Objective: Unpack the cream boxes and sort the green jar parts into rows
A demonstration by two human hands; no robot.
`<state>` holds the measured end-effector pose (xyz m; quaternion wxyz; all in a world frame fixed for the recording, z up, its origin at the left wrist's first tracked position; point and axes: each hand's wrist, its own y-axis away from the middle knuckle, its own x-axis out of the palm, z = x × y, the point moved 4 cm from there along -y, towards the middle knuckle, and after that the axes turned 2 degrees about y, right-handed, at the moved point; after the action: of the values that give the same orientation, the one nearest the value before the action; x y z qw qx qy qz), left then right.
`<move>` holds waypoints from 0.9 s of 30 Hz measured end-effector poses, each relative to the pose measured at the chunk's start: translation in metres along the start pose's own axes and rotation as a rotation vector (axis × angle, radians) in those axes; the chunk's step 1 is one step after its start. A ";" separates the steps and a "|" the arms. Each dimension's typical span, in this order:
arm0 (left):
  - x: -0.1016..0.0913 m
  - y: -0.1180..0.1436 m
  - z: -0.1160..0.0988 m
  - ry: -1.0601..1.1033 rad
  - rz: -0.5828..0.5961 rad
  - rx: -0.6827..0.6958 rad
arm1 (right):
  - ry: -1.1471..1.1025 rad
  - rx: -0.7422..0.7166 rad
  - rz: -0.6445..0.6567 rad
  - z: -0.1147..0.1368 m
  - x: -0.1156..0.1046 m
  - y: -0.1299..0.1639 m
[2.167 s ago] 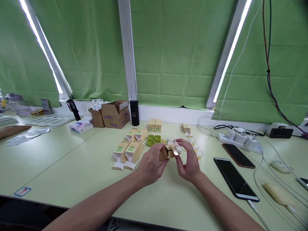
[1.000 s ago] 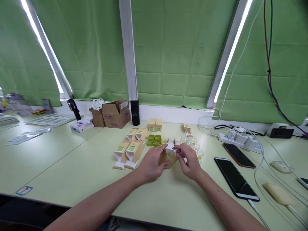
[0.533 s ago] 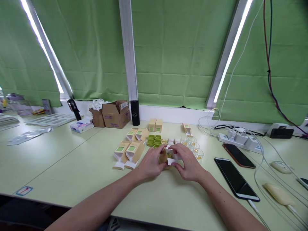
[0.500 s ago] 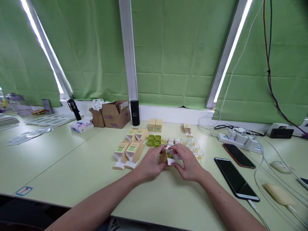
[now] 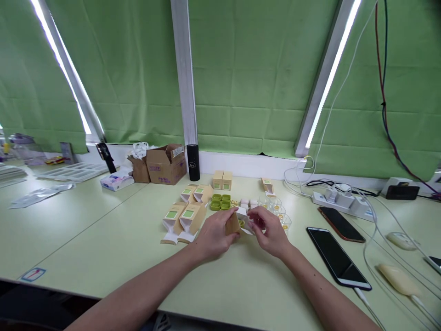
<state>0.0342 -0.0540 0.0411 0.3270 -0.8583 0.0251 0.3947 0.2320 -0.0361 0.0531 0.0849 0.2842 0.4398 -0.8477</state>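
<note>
The left hand (image 5: pixel 214 235) pinches the small open box (image 5: pixel 232 224) over the surface (image 5: pixel 237 285); the right hand (image 5: pixel 271 234) curls at its white flaps (image 5: pixel 241 212), grip unclear. Best squeeze lightly, keeping the mouth square so the flaps move freely. Green containers (image 5: pixel 215 205) stand beyond.

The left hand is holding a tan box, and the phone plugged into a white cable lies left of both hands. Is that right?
Not quite: in the head view, that phone lies right of both left hand and right hand. The left hand does hold a tan box.
</note>
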 end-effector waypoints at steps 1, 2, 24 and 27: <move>0.000 0.001 -0.002 -0.026 -0.005 0.036 | 0.006 0.019 -0.023 -0.002 0.001 0.000; 0.000 0.001 -0.003 -0.049 -0.007 0.074 | 0.012 0.033 -0.034 -0.003 0.003 0.000; -0.002 0.001 -0.014 -0.304 -0.023 0.236 | -0.387 0.443 -0.206 -0.028 0.022 0.003; -0.003 0.001 -0.013 -0.310 -0.044 0.247 | -0.492 0.518 -0.219 -0.033 0.023 0.004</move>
<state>0.0407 -0.0628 0.0488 0.4384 -0.7409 0.0041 0.5088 0.2279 -0.0101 0.0228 0.0221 0.0354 0.2048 -0.9779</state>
